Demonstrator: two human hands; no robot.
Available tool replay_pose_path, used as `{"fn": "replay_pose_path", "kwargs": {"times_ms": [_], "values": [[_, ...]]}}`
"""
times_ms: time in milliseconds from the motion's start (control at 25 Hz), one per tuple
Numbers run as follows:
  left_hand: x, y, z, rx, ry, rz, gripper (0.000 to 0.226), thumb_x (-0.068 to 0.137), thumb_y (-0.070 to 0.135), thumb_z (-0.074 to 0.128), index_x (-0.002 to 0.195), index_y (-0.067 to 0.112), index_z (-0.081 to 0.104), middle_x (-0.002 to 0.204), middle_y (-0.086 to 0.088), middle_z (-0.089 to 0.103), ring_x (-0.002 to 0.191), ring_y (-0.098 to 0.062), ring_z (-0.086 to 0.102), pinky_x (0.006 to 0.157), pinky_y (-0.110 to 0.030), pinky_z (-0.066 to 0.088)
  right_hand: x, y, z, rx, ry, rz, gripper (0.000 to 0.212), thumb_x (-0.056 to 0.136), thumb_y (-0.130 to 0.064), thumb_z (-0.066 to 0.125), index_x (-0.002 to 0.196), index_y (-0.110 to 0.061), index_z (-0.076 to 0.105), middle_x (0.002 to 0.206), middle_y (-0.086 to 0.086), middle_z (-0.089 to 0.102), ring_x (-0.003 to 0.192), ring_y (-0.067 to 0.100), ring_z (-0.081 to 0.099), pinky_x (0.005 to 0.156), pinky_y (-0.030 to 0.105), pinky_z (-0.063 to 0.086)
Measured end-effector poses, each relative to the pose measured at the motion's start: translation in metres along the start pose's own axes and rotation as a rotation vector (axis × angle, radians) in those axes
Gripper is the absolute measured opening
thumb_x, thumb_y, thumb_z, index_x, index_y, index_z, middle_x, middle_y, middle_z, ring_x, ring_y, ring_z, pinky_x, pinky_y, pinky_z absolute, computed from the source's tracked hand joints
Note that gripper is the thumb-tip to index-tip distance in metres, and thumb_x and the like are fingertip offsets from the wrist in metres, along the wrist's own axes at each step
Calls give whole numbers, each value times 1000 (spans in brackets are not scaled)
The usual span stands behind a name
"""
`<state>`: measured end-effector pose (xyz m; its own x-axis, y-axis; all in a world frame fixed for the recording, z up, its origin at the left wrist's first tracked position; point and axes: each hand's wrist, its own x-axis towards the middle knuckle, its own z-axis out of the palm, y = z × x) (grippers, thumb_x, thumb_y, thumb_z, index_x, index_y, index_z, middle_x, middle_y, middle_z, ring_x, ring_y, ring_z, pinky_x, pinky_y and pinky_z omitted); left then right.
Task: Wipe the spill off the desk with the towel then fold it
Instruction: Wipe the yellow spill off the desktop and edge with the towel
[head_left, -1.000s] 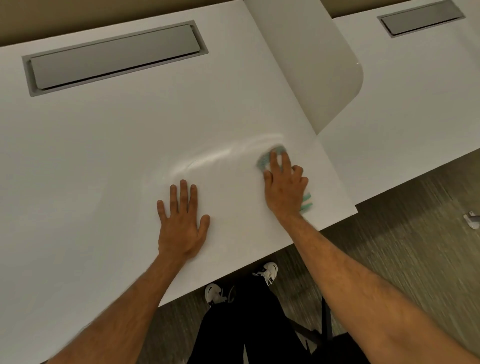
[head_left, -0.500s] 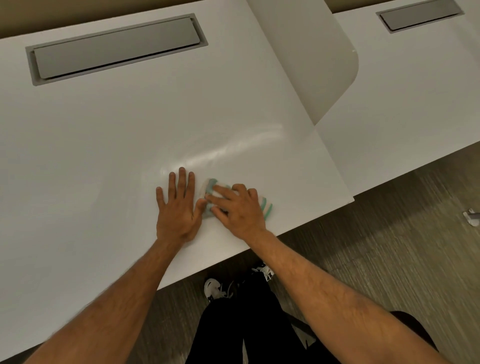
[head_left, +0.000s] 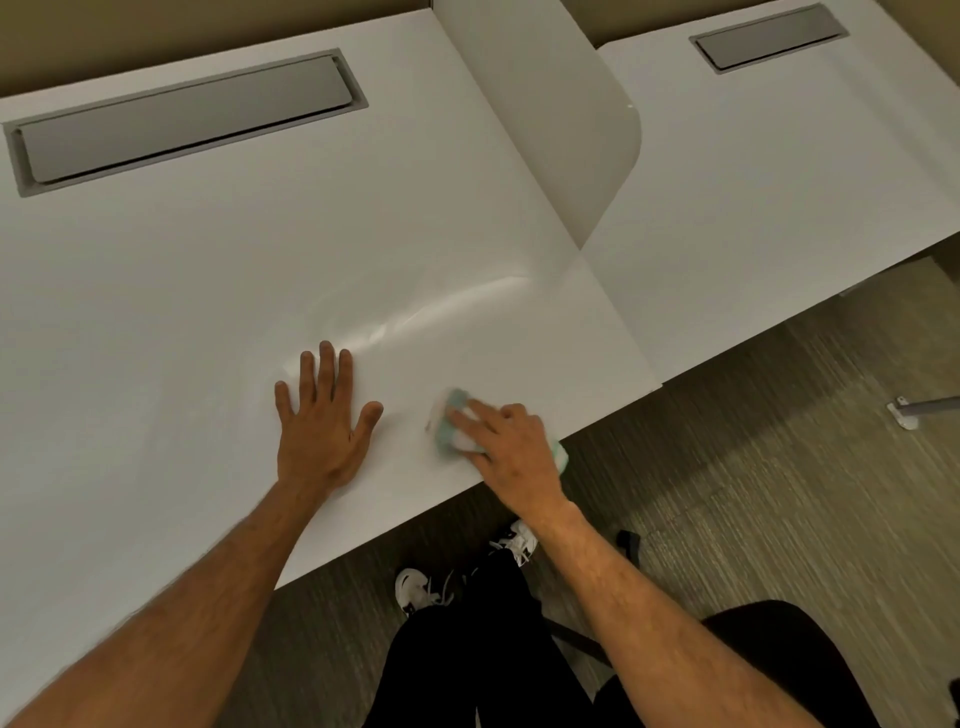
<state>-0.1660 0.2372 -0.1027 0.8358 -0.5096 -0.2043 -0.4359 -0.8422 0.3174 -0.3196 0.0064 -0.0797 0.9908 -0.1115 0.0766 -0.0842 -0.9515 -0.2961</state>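
Your desk is smooth, white and a bit shiny, with a wet, glossy streak on it. The towel looks like soft cloth. At the desk's far edge, the grey cover looks matt. Below the desk, the floor looks like rough carpet.

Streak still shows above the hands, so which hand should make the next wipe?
Probably the right hand: it already presses the towel on the desk, below the streak. The left hand lies flat, holding nothing.
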Motion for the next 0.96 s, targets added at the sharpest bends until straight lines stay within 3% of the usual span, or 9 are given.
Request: {"fn": "replay_pose_path", "kwargs": {"times_ms": [80,160,280,400,520,600,800,960], "values": [[0,1,0,13,0,-3,94,94,79,-4,167,19,-9,174,-1,-22,161,-24,-20,128,-60,-7,-1,30,-15,-7,33,197,60,88,-32,75,142,-34,51,141,-1,59,96,26,56,71,37,48],[0,3,-2,18,-10,-9,96,93,80,-4,167,19,-9,175,-1,-21,161,-25,-20,128,-61,-7,-2,54,-29,138,38,368,58,94,-29,66,148,-34,45,145,-3,54,105,20,48,79,35,47],[1,8,-4,42,-31,-26,102,90,83,-4,167,17,-6,175,-5,-18,162,-28,-16,127,-62,-5,1,89,-51,319,254,594,54,98,-31,60,148,-35,41,140,-9,53,107,5,38,78,19,35],[7,11,-10,102,-65,-51,106,88,84,4,168,13,4,176,-11,-7,163,-33,-5,126,-64,-1,8,123,-71,354,416,699,51,99,-34,56,148,-35,40,137,-9,51,106,0,34,84,16,32],[23,15,-17,90,-1,15,101,92,81,13,166,14,17,176,-13,5,163,-32,0,126,-61,-3,8,153,-71,335,377,761,51,102,-29,54,152,-28,39,145,-1,49,112,6,31,98,32,40],[38,22,-17,73,-5,142,97,94,80,13,168,18,8,177,-6,-4,163,-27,-10,127,-57,-7,5,159,-63,316,313,777,54,104,-29,51,155,-30,34,152,1,44,115,15,34,103,41,40],[59,34,-5,131,-83,224,91,96,81,7,167,27,-9,175,4,-19,162,-21,-16,129,-60,0,8,158,-45,20,111,709,69,99,-50,54,158,-34,22,163,1,27,125,32,36,99,48,39],[59,33,-4,142,-74,225,89,97,80,13,167,29,-10,175,5,-18,162,-21,-16,128,-62,2,20,149,-37,-169,126,636,66,99,-43,55,158,-25,29,161,8,32,123,35,43,95,50,42]]}}
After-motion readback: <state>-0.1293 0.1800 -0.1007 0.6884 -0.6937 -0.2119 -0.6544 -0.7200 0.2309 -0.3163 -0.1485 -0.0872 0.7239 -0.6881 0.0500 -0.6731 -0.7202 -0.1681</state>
